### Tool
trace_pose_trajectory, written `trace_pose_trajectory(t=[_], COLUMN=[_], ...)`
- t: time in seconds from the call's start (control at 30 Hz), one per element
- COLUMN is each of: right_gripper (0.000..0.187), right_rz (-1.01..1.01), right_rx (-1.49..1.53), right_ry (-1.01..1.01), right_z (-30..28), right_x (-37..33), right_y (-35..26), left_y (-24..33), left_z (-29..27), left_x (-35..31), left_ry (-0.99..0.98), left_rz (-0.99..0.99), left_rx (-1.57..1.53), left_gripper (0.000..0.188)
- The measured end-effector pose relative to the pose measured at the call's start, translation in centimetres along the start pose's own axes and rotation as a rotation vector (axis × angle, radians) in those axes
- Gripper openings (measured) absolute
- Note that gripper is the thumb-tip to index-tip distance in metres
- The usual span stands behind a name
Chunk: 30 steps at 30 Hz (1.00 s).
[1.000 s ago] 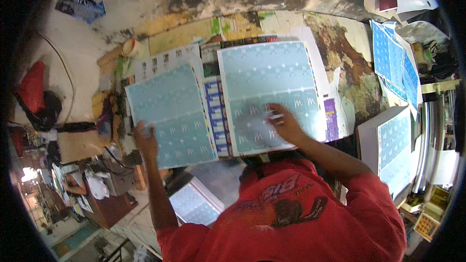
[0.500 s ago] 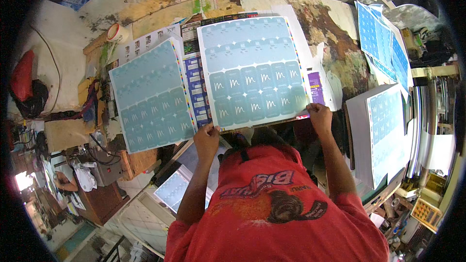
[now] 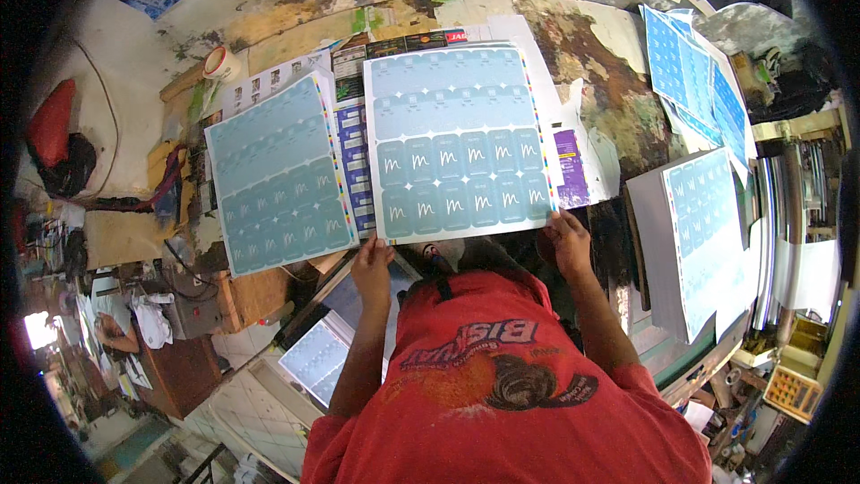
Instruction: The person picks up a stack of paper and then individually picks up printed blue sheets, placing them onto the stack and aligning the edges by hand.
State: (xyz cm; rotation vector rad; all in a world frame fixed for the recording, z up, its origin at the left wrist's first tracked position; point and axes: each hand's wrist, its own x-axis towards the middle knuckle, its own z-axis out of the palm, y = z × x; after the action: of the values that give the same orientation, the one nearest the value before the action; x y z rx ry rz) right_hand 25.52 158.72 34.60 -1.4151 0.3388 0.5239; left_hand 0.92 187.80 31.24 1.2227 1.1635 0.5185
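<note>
A large pale-blue printed sheet (image 3: 457, 116) with rows of rounded label shapes and a coloured strip along its right edge lies before me. Its near edge reaches the table's front edge. My left hand (image 3: 373, 267) pinches the near left corner. At the near right corner, my right hand (image 3: 570, 244) grips the sheet between thumb and fingers. Left of it, a pile of similar printed sheets (image 3: 278, 179) lies at a slant, untouched by either hand. Whether more sheets lie directly under the held one is hard to see.
A tall stack of printed sheets (image 3: 667, 251) stands at the right, with loose brighter-blue sheets (image 3: 685, 72) beyond it. A purple printed piece (image 3: 571, 168) lies beside the held sheet. A cup (image 3: 219, 63) sits at the back left. Another person's arm (image 3: 118, 333) shows far left.
The held sheet has moved toward me and slightly left, its near edge straighter now. My right hand has come nearer and leftward with its corner; my left hand has dropped slightly closer.
</note>
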Motion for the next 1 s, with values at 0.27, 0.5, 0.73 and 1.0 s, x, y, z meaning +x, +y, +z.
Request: trace_pose_trajectory(t=[0.27,0.5,0.73,1.0], right_gripper=[0.027,0.062,0.055,0.039], right_rz=[0.018,-0.925,-1.298,-1.252], right_rx=[0.054,-1.131,-1.435,-1.437], right_ry=[0.007,0.200,-0.135,-0.151], right_z=[-0.5,1.6,9.8,10.9], right_x=[-0.7,-2.8,-4.8,-2.8], right_y=[0.2,-1.9,-2.1,-1.7], left_y=[2.5,6.3,11.7,10.0], left_z=[4.8,6.3,7.0,8.5], left_x=[-3.7,-0.6,-0.8,-0.5], left_ry=[-0.207,-0.322,-0.262,-0.106], left_rz=[1.112,1.484,1.509,1.171], left_rx=[1.095,1.041,1.033,1.014], left_gripper=[0.049,0.031,0.033,0.033])
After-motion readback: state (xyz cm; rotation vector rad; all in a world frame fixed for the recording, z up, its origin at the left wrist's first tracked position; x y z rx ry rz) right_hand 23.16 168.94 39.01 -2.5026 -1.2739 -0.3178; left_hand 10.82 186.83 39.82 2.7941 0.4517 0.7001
